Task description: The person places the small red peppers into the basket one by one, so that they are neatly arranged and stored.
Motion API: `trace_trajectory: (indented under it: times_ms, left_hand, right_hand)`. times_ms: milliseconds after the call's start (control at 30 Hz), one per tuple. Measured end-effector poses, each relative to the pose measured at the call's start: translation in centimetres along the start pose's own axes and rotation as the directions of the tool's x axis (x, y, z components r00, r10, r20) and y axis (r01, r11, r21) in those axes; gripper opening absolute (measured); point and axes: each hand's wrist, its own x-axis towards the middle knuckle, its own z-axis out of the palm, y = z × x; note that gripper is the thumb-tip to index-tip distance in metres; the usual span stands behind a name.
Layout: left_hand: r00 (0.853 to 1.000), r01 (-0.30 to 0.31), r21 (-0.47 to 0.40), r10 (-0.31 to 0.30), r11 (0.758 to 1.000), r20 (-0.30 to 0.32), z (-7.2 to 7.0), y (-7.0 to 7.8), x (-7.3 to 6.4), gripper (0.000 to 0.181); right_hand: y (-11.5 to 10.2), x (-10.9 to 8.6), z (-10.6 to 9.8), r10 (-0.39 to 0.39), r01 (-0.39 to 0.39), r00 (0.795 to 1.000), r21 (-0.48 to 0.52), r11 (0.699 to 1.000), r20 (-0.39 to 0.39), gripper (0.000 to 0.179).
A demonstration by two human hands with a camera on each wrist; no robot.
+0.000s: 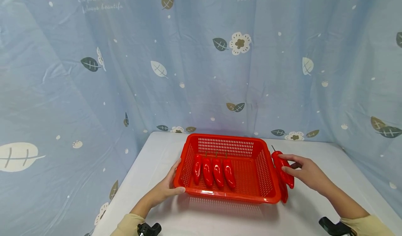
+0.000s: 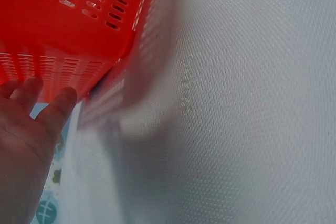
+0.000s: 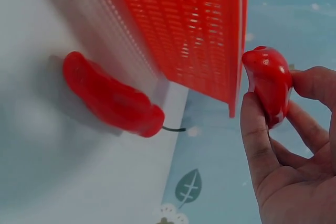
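My right hand (image 1: 307,173) pinches a glossy red chili pepper (image 1: 283,168) by its sides, just outside the right wall of a red plastic basket (image 1: 220,194). In the right wrist view the held pepper (image 3: 269,80) is between thumb and fingers, above the table. Another red chili pepper (image 3: 113,98) lies on the table below, beside the basket, partly hidden in the head view. My left hand (image 1: 161,190) holds the basket's front left corner, thumb at the front rim and fingers against the left wall. Several red peppers (image 1: 217,172) lie side by side in the basket's left half.
A white table (image 1: 157,159) with a textured covering stands under the basket. Behind and beside it hangs a blue curtain (image 1: 194,72) with leaf and flower prints. Black wrist devices (image 1: 149,229) show at both sleeves.
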Motion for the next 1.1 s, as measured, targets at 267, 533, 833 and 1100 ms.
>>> trace_trajectory:
  times_ms: [267, 533, 833, 1100]
  left_hand:
    - [1.000, -0.004, 0.009, 0.004, 1.000, -0.002, 0.0, -0.1, 0.0, 0.104]
    - [1.000, -0.004, -0.005, 0.004, 1.000, 0.005, 0.0, -0.1, 0.0, 0.104]
    - [1.000, -0.005, -0.003, 0.005, 1.000, 0.001, 0.2, -0.1, 0.0, 0.103]
    - [1.000, -0.008, -0.001, 0.008, 1.000, 0.002, 0.1, -0.2, 0.0, 0.103]
  right_hand:
    - [-0.8, 0.6, 0.5, -0.026, 0.026, 1.000, 0.033, 0.999, 0.011, 0.060]
    - [-1.9, 1.4, 1.4, -0.037, 0.034, 0.999, 0.065, 0.997, 0.040, 0.057]
    - [-2.6, 2.5, 2.8, -0.044, 0.041, 0.998, 0.075, 0.996, 0.051, 0.059]
    - [-3.1, 2.8, 3.4, -0.037, 0.034, 0.998, 0.059, 0.998, 0.047, 0.060]
